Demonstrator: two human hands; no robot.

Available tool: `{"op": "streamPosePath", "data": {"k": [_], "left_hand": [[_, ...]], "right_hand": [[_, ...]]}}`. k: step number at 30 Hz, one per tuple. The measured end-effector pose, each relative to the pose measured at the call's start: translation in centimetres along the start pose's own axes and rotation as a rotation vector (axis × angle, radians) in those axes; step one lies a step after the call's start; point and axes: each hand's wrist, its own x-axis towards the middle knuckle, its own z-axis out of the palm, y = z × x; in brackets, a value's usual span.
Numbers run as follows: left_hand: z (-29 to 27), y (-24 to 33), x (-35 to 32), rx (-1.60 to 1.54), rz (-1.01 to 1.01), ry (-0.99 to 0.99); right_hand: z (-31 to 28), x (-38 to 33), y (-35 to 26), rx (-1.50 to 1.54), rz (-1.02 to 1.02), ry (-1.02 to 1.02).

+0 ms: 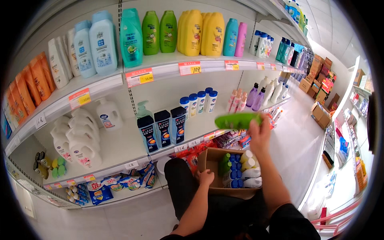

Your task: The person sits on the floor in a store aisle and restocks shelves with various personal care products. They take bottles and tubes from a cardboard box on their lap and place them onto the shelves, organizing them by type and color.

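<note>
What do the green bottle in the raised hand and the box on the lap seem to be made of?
Green bottle: probably plastic, glossy, judging by its even bright colour and soft sheen, though it is motion-blurred. Box: looks like corrugated cardboard, matte brown, with thin folded flaps standing open.

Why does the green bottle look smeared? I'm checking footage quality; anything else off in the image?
Head view: the green plastic bottle in the right hand is motion-blurred; the white shelf edges bow from fisheye distortion; corners are black; lighting is even, with soft floor glare.
</note>
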Motion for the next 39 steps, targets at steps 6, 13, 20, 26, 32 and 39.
{"op": "streamPosePath", "data": {"k": [6, 13, 20, 26, 32, 39], "left_hand": [[-0.1, 0.5, -0.2, -0.029, -0.032, 0.064], [-0.1, -0.9, 0.9, -0.007, -0.011, 0.031], [0.1, -0.1, 0.4, -0.094, -0.04, -0.006], [0.5, 1.1, -0.8, -0.051, -0.075, -0.021], [0.6, 0.4, 0.3, -0.089, -0.071, -0.016], [-0.2, 1.9, -1.1, -0.063, -0.112, -0.067]], "right_hand": [[5.0, 15.2, -17.2, 0.167, -0.44, -0.127], [13.8, 21.9, -22.4, -0.012, -0.37, -0.375], [18.5, 26.3, -20.6, -0.315, -0.29, -0.494], [19.7, 27.7, -19.6, -0.362, -0.269, -0.549], [22.8, 28.2, -18.3, -0.677, -0.662, -0.279], [23.9, 28.4, -16.2, -0.665, -0.609, -0.235]]}}
